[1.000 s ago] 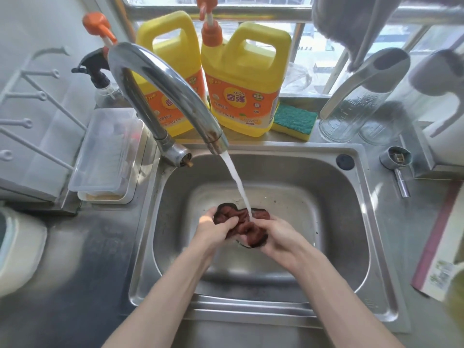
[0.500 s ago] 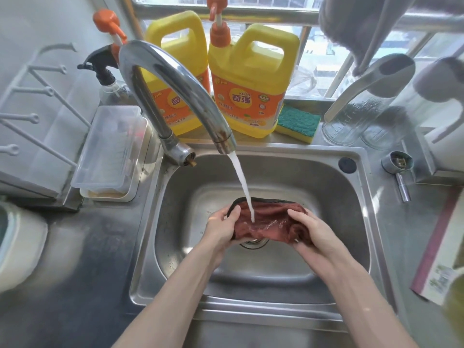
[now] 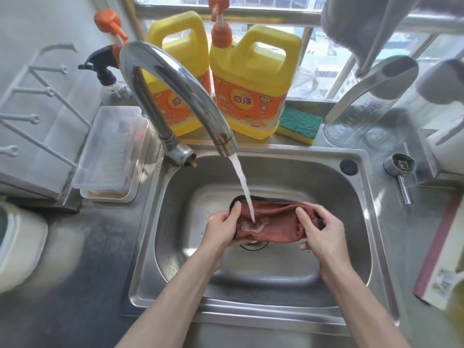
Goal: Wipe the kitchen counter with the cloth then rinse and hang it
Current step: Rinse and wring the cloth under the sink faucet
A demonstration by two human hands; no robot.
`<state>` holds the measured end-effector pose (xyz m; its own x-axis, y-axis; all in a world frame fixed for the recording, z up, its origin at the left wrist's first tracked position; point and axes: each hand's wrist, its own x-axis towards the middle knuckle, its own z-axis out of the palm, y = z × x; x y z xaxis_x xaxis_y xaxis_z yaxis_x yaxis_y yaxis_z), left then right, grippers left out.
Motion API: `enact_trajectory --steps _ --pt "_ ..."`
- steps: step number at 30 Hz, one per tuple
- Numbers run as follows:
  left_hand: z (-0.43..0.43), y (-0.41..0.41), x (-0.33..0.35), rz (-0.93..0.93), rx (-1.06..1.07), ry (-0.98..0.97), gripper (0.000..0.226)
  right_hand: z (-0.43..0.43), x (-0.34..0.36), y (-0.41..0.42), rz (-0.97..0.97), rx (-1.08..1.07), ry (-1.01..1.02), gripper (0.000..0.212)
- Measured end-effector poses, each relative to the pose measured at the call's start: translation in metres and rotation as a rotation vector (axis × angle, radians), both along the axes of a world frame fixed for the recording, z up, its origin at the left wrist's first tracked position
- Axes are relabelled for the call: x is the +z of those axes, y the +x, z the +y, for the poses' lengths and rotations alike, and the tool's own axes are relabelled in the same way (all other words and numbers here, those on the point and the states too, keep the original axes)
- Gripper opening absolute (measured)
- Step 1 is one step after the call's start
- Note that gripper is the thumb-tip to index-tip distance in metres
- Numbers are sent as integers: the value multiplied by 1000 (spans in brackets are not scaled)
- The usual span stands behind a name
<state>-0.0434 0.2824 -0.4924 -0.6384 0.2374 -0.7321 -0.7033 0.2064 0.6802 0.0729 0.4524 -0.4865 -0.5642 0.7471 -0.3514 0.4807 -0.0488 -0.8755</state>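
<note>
Gripping cloth point(image 3: 270, 222) stretched between hands: left hand point(image 3: 221, 228), right hand point(image 3: 320, 232) clenched on ends, over sink point(image 3: 351, 197).

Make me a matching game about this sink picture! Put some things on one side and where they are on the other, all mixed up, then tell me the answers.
Things:
1. reddish cloth
2. green and yellow sponge
3. clear plastic box
4. water stream

Places:
A. on the ledge beside the yellow soap jugs
B. left of the sink, by the faucet base
C. stretched between the left hand and the right hand
D. falling from the faucet onto the cloth

Pairs: 1-C, 2-A, 3-B, 4-D
</note>
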Motion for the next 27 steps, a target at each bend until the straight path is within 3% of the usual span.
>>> enact_trajectory --steps 2,6,8,10,16,18,20,22,25,27 --pt "-11 -6 0 127 -29 -84 44 -9 -7 -8 14 -5 -88 14" --pt "-31 -15 7 433 -225 -324 50 -25 -18 -25 2 -58 -531 26" --pt "-34 -19 13 475 -234 -248 44 -28 -20 -30 -7 -97 -688 30" --pt "-32 -19 17 494 -225 -183 52 -28 -20 -35 15 -140 -803 30" --pt "-17 -21 22 458 -262 -271 82 -42 -23 -44 219 -218 -1069 49" --pt "-10 -19 27 462 -309 -276 81 -49 -25 -46 254 -198 -1108 35" --pt "-8 -16 29 487 -394 -284 57 -54 -24 -50 217 -140 -1065 23" --pt "-12 -16 29 546 -489 -291 25 -58 -22 -54 222 -82 -1032 28" --pt "-24 -22 23 540 -586 -224 61 -58 -19 -54 327 15 -956 46" --pt "-30 -24 22 495 -556 -195 62 -58 -20 -50 289 132 -734 60"
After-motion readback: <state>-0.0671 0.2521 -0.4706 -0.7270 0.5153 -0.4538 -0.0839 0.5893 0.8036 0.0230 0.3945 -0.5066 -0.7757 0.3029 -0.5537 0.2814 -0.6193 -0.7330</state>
